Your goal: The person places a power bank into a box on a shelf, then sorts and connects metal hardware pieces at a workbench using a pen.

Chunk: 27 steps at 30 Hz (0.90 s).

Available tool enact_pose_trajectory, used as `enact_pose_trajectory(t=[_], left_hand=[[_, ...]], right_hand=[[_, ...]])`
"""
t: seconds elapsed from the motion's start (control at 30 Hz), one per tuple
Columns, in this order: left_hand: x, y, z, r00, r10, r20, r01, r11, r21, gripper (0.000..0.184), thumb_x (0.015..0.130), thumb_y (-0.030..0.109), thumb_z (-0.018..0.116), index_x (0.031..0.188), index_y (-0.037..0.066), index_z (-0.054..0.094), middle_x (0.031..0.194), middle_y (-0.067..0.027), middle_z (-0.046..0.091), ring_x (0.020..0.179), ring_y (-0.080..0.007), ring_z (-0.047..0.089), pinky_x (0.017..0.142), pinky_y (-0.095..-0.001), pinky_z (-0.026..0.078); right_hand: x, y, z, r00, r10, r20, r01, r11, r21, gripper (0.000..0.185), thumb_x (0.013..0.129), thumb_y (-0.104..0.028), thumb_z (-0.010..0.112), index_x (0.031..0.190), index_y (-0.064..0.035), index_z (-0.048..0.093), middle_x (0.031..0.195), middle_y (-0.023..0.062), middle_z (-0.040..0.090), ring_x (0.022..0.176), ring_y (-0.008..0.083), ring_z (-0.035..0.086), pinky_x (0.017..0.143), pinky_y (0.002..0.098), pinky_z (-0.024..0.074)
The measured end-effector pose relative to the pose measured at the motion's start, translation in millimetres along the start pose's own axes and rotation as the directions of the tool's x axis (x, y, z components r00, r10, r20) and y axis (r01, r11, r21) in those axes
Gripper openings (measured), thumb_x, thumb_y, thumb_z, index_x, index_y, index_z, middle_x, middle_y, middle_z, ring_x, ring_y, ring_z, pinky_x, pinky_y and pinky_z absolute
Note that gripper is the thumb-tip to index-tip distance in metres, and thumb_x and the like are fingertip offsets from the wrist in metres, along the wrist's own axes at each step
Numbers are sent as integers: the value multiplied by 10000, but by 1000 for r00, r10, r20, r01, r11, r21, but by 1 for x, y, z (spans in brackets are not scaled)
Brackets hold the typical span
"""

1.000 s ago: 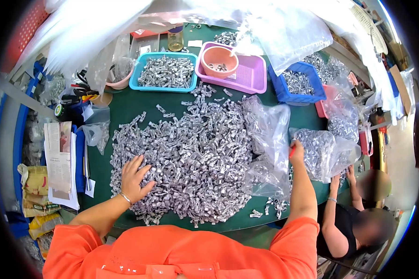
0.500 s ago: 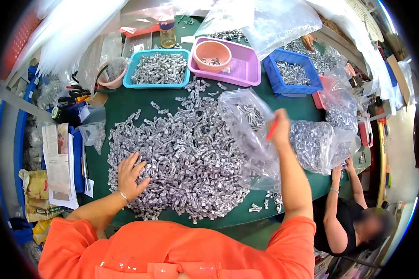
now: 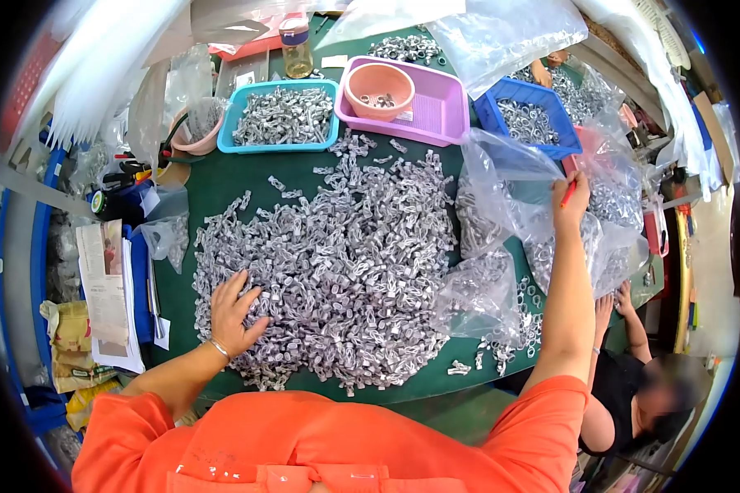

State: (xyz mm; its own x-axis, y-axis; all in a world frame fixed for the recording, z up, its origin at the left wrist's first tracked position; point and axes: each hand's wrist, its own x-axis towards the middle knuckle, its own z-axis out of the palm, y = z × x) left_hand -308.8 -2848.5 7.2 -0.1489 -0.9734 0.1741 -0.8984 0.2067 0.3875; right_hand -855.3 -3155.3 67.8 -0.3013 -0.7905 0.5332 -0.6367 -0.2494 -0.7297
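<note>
My left hand [image 3: 237, 315] lies with fingers spread on the left side of a big heap of small silvery metal clasps [image 3: 353, 271]. At the right, my right hand [image 3: 571, 200] is closed around a thin red pen-like tool [image 3: 568, 195]. It also grips the edge of a clear plastic bag [image 3: 510, 168], pulled out toward the hand. More metal pieces show inside that bag, whose lower part [image 3: 481, 292] lies against the heap's right edge. The exact hold of the right fingers is partly hidden.
Behind the heap stand a turquoise tray [image 3: 228, 127] of metal parts, a purple tray [image 3: 444, 123] with a peach bowl [image 3: 407, 86], and a blue basket [image 3: 571, 144]. Loose rings [image 3: 530, 316] lie at right, near filled bags [image 3: 608, 255]. A co-worker [image 3: 625, 403] sits at right.
My right hand has moved right and slightly up, drawing the plastic bag's edge with it and uncovering the heap's right side. The left hand stays on the heap.
</note>
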Motion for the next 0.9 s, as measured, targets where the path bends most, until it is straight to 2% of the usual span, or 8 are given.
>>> enact_pose_trajectory(t=[0.1,0.27,0.33,0.4,0.47,0.6,0.8,0.9], left_hand=[[0,1,0,1000,-2,3,2,1000,-11,496,730,352,646,1145,92,567,1346,-205,405,1223,-383,388,1012,-511,254],[39,10,-23,997,-48,-60,43,996,-79,575,711,361,630,1182,51,516,1270,-180,452,1171,-357,418,1000,-481,251],[88,19,-23,988,54,-143,-81,978,-193,508,765,269,606,1190,15,494,1254,-179,476,1159,-342,430,989,-429,289],[145,24,-3,974,190,-125,-222,918,-329,427,818,187,586,1194,6,496,1222,-169,507,1112,-335,481,963,-390,357],[200,27,33,963,265,-43,-259,873,-413,428,860,244,573,1212,16,487,1217,-177,505,1134,-335,472,969,-389,356],[294,41,99,923,381,55,-323,844,-428,443,905,325,502,1230,25,477,1278,-189,463,1204,-331,424,1013,-384,327],[389,47,167,922,273,276,-169,922,-347,575,917,443,401,1310,24,418,1329,-207,421,1238,-338,392,1050,-374,278],[403,52,193,901,306,306,-185,912,-366,533,933,384,413,1331,30,401,1337,-190,418,1210,-329,417,1034,-364,301]], right_hand=[[-13,-25,-10,986,133,96,-87,920,-382,169,688,-58,601,755,-28,449,710,141,559,661,259,562,645,335,453],[-63,-143,19,836,-547,45,539,833,125,145,735,-6,606,810,-28,483,1011,189,635,953,346,595,885,376,429],[-105,-148,51,718,-565,406,363,803,473,224,741,-42,629,950,-14,555,961,125,642,907,298,613,855,355,453],[-122,-154,86,577,-406,709,169,908,383,414,732,-93,667,1114,0,538,923,113,618,907,311,596,851,367,450],[-127,-107,130,543,-407,735,176,911,374,512,744,-139,702,1199,-43,488,1083,172,589,990,336,572,861,367,451],[-110,-40,171,696,-418,585,325,909,262,616,735,-185,725,1264,-42,445,1067,185,573,1000,347,555,864,391,446],[-100,-9,183,840,72,538,-4,992,-126,538,710,-249,753,1093,23,492,1005,218,596,939,373,574,800,423,447],[-95,-21,177,827,-34,561,240,924,-298,486,755,-378,682,1047,-26,519,940,207,615,945,368,565,902,449,370]])
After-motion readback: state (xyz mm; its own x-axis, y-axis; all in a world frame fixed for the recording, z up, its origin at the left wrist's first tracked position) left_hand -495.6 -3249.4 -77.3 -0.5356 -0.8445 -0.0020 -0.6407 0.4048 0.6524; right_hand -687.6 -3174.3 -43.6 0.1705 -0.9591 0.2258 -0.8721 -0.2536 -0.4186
